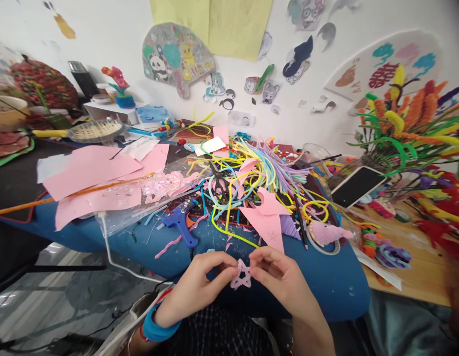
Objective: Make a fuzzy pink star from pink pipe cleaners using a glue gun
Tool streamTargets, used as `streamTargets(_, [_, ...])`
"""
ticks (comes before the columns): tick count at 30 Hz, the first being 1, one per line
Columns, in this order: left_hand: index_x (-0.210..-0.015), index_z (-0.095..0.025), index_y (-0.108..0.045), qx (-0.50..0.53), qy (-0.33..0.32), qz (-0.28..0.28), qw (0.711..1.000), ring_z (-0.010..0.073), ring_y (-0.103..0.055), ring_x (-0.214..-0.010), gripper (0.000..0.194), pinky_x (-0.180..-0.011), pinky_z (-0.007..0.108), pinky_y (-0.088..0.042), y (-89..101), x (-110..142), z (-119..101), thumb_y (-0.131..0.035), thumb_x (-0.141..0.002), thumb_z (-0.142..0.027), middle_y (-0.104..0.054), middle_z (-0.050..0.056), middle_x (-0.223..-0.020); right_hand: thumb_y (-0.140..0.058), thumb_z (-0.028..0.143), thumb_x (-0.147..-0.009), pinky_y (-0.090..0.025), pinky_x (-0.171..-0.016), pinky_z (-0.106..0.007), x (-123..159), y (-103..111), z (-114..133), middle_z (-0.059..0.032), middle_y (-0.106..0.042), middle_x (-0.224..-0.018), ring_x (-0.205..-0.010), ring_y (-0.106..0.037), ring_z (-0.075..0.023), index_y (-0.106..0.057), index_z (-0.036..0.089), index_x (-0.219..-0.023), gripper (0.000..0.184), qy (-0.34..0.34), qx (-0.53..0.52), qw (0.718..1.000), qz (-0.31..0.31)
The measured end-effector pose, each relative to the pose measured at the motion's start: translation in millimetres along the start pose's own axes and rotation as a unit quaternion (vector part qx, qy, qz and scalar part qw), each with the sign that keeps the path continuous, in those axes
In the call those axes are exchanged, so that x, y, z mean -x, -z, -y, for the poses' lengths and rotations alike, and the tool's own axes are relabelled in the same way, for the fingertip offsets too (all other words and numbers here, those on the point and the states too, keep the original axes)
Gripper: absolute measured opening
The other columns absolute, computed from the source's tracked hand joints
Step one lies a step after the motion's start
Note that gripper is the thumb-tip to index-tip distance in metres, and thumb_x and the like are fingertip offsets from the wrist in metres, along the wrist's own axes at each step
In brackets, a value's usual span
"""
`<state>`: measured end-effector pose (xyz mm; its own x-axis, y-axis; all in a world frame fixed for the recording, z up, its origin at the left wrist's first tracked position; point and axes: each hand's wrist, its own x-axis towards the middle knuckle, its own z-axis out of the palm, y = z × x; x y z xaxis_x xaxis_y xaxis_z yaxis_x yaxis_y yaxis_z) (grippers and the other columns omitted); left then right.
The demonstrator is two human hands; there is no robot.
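A small pale pink star (241, 276), shaped from what looks like pipe cleaner, is held up between my two hands near the table's front edge. The thumb and fingers of my left hand (207, 279) pinch its left side. On the other side, my right hand (277, 277) grips the star's right points with thumb and fingertips. Beyond my left hand lies a blue hot glue gun (182, 222). Pink paper with a small star drawn on it (268, 230) rests just past my right hand.
Loose pipe cleaners (266, 165) in several colours pile up mid-table, with black scissors (219, 183) on them. Pink paper sheets (92, 170) lie left. A phone (357, 187) leans at right near a vase of fuzzy flowers (411, 113). A white cable (109, 247) hangs over the front edge.
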<state>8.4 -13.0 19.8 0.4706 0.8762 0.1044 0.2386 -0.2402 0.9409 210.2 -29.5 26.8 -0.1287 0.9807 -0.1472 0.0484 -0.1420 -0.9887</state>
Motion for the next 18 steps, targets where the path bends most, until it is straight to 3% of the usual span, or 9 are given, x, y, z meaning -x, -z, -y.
streamTargets(8, [-0.078, -0.018, -0.069, -0.047, 0.006, 0.015, 0.999, 0.0126, -0.063, -0.065, 0.023, -0.068, 0.022, -0.048, 3.8, 3, -2, -0.053, -0.094, -0.024, -0.071, 0.001, -0.071, -0.071, 0.032, -0.078, -0.054, -0.069, -0.025, 6, -8, -5, -0.0037, -0.070, -0.081, -0.074, -0.065, -0.0171, -0.074, 0.021, -0.087, 0.014, 0.032, 0.047, 0.998, -0.015])
streamTargets(11, [-0.101, -0.021, -0.069, -0.107, 0.004, -0.012, 0.994, 0.0162, -0.067, -0.081, 0.016, -0.077, 0.024, -0.052, 9.4, 13, 6, -0.057, -0.092, -0.028, -0.073, 0.003, -0.091, -0.071, 0.034, -0.078, -0.055, -0.070, -0.025, 8, -6, -15, -0.0047, -0.070, -0.081, -0.076, -0.066, -0.0184, -0.074, 0.020, -0.086, 0.016, 0.022, 0.046, 0.998, -0.038])
streamTargets(14, [-0.126, -0.021, -0.056, -0.266, 0.003, -0.159, 0.951, 0.0271, -0.060, -0.109, 0.042, -0.096, 0.040, -0.048, 19.2, 19, 23, -0.064, -0.087, -0.035, -0.064, 0.011, -0.118, -0.076, 0.037, -0.072, -0.056, -0.068, -0.026, 10, 1, -29, -0.0056, -0.072, -0.079, -0.074, -0.068, -0.0200, -0.074, 0.019, -0.085, 0.022, 0.001, 0.023, 0.996, -0.085])
streamTargets(16, [-0.130, -0.022, -0.052, -0.359, 0.041, -0.239, 0.901, 0.0307, -0.058, -0.111, 0.045, -0.096, 0.047, -0.047, 24.4, 19, 35, -0.060, -0.088, -0.036, -0.059, 0.013, -0.120, -0.080, 0.039, -0.067, -0.057, -0.065, -0.026, 11, 6, -39, -0.0058, -0.072, -0.077, -0.071, -0.068, -0.0211, -0.074, 0.019, -0.083, 0.027, -0.017, 0.004, 0.994, -0.106])
streamTargets(18, [-0.130, -0.017, -0.051, -0.419, 0.082, -0.283, 0.859, 0.0335, -0.059, -0.105, 0.051, -0.088, 0.047, -0.052, 26.5, 14, 45, -0.061, -0.086, -0.040, -0.054, 0.016, -0.118, -0.082, 0.040, -0.063, -0.057, -0.063, -0.026, 11, 9, -46, -0.0056, -0.072, -0.074, -0.067, -0.068, -0.0211, -0.074, 0.019, -0.081, 0.029, -0.029, -0.007, 0.992, -0.125])
